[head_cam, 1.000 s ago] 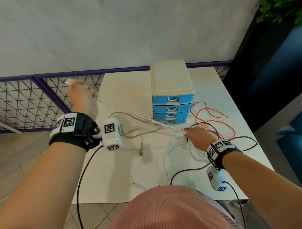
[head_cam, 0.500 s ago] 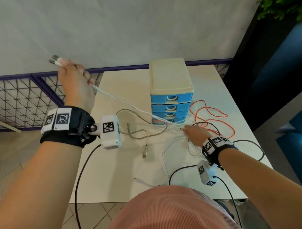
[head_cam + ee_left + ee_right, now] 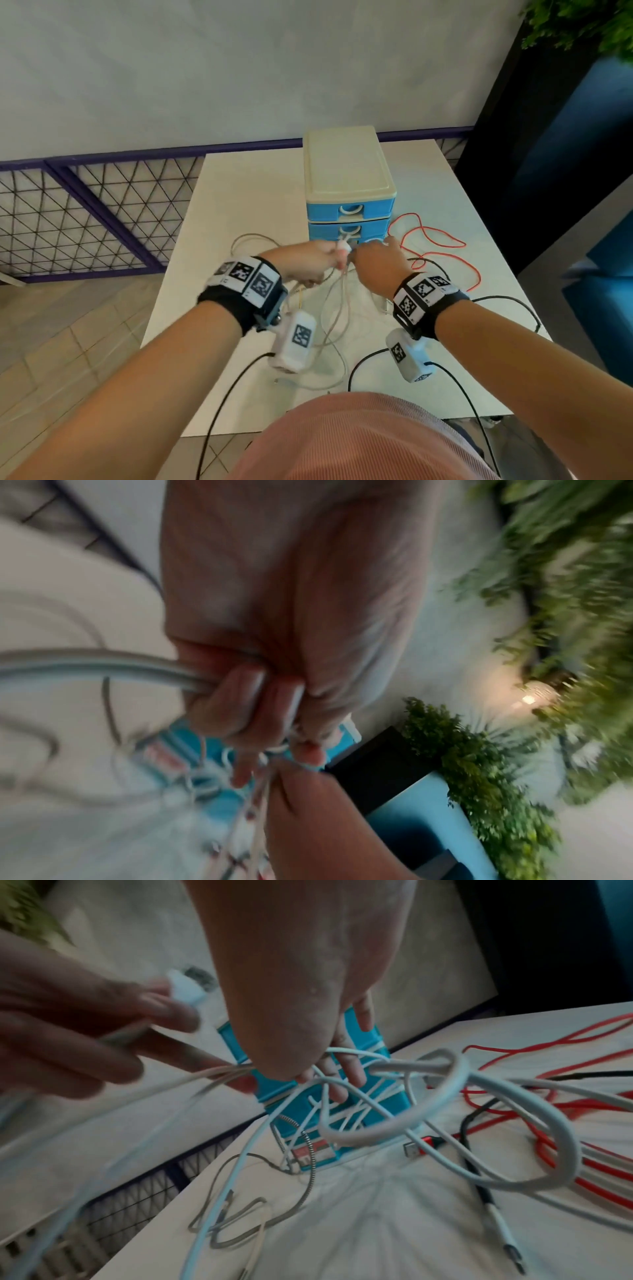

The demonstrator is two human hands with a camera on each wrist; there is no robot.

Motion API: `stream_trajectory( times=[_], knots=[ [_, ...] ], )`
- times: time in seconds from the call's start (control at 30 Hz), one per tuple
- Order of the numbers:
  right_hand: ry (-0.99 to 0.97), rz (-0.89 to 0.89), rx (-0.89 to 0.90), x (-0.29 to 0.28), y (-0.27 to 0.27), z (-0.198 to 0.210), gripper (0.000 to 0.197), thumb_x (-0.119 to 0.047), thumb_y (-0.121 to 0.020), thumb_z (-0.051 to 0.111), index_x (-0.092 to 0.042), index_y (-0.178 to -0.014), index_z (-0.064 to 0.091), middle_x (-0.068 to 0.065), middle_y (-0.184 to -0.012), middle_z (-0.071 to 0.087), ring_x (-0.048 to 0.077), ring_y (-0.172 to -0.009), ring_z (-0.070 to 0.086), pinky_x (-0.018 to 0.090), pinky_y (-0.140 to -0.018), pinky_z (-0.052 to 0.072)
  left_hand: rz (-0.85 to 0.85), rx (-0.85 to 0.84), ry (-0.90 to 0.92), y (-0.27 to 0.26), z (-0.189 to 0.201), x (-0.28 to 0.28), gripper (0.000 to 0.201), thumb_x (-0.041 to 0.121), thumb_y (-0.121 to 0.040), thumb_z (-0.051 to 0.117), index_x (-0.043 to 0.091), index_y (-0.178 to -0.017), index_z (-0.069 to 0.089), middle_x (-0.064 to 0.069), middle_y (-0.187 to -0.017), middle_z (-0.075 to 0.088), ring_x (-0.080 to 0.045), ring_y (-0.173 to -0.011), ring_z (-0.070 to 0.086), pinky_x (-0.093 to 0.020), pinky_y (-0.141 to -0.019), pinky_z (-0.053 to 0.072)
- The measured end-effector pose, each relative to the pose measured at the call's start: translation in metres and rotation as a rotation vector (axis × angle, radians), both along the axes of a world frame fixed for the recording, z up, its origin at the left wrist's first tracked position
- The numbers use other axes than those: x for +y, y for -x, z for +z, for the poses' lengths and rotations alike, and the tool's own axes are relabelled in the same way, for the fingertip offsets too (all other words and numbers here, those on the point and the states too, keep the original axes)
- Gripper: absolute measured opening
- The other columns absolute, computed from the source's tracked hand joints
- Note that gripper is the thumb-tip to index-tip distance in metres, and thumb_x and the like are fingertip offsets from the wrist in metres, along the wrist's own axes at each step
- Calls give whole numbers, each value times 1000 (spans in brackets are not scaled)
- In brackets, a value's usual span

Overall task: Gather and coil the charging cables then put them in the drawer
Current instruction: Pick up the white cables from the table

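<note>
A white charging cable (image 3: 337, 308) hangs in loops between my two hands above the table. My left hand (image 3: 308, 262) grips its plug end (image 3: 185, 988) and a bundle of strands (image 3: 103, 664) in curled fingers. Right beside it, my right hand (image 3: 375, 265) pinches the same cable, and its loops (image 3: 445, 1096) drape round the fingers. Both hands hover in front of the blue drawer unit (image 3: 349, 185), whose drawers look closed. A red cable (image 3: 435, 240), a black cable (image 3: 507, 301) and a grey braided cable (image 3: 253, 238) lie loose on the white table (image 3: 246, 192).
The drawer unit has a cream top and stands at the table's back middle. A purple-framed wire fence (image 3: 85, 219) runs along the left, over a tiled floor. A dark wall and blue furniture (image 3: 582, 205) stand to the right. Black sensor leads trail from both wrists.
My left hand swung back from far out at the upper left to meet the right hand in front of the drawers. The taut white cable now hangs slack in loops, and the right hand has risen off the table.
</note>
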State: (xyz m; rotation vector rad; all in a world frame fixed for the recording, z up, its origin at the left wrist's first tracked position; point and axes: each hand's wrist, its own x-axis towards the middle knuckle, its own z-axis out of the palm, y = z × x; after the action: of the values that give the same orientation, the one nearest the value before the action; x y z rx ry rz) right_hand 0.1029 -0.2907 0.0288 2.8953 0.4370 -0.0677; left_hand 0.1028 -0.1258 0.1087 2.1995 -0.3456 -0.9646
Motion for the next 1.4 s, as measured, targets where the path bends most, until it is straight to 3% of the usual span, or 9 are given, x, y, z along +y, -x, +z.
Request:
stream_trajectory(
  times=[0.13, 0.27, 0.5, 0.6, 0.87, 1.0, 1.13, 1.23, 1.4],
  knots=[
    [7, -29, 0, 4, 5, 11, 30, -35, -95, 42, -18, -119, 51, -1, -115, 61, 22, -109, 57, 38, -91, 33, 122, 220, 178, 9, -16, -18, 27, 34, -103, 31, 18, -87, 45, -5, -95, 50, -8, -51, 29, -16, -43, 32],
    [2, -29, -66, 6, 8, 11, 15, -15, -93, 40, -16, -101, 52, -1, -97, 65, 23, -91, 62, 35, -74, 27, 303, 214, 325, 6, -15, -20, 31, 35, -103, 28, 20, -81, 41, 3, -70, 41, -6, -45, 26, -16, -42, 27],
    [-577, -141, 70, 9, -6, 11, 30, -25, -101, 32, -12, -92, 57, 5, -84, 66, 26, -80, 59, 35, -81, 38, 341, -106, 351, 5, 17, -7, 35, 38, -103, 27, 20, -79, 46, 6, -65, 42, -8, -50, 34, -22, -48, 32],
    [-558, -108, 56, 4, -6, 5, 30, -28, -102, 32, -15, -80, 47, -2, -67, 50, 23, -69, 48, 39, -84, 39, 414, -212, 419, 8, 43, 2, 34, 38, -103, 26, 18, -86, 48, 6, -64, 42, -8, -50, 34, -22, -50, 33],
    [-713, -67, 3, -7, -5, -13, 22, -24, -101, 40, -10, -109, 56, -1, -93, 48, 17, -84, 45, 38, -82, 42, 526, -340, 570, 14, 70, 13, 34, 36, -103, 27, 17, -81, 44, 8, -54, 38, -9, -44, 29, -20, -41, 26],
    [-840, -126, 97, -18, -2, -27, 34, -12, -98, 44, -11, -132, 45, 9, -112, 51, 22, -85, 54, 37, -77, 48, 603, -379, 657, 12, 81, 24, 33, 35, -103, 26, 18, -80, 43, 6, -55, 36, -9, -41, 28, -20, -38, 25],
    [-896, -207, 184, -33, 8, -40, 32, -18, -102, 38, -12, -134, 42, 9, -100, 57, 15, -70, 52, 28, -66, 42, 666, -409, 664, 6, 91, 34, 32, 36, -103, 28, 21, -79, 43, 9, -50, 37, -9, -38, 29, -18, -37, 26],
    [-905, -245, 180, -37, 10, -41, 30, -27, -103, 39, -14, -128, 47, 5, -102, 54, 21, -84, 56, 31, -74, 43, 689, -423, 678, 4, 92, 37, 32, 34, -103, 27, 21, -79, 43, 9, -50, 37, -9, -39, 28, -20, -38, 24],
    [-937, -283, 168, -42, 9, -45, 28, -21, -104, 37, -12, -127, 48, 2, -84, 56, 12, -65, 51, 23, -58, 37, 722, -420, 690, 0, 92, 41, 31, 34, -103, 26, 21, -80, 42, 11, -46, 37, -8, -39, 28, -20, -38, 24]
  ],
)
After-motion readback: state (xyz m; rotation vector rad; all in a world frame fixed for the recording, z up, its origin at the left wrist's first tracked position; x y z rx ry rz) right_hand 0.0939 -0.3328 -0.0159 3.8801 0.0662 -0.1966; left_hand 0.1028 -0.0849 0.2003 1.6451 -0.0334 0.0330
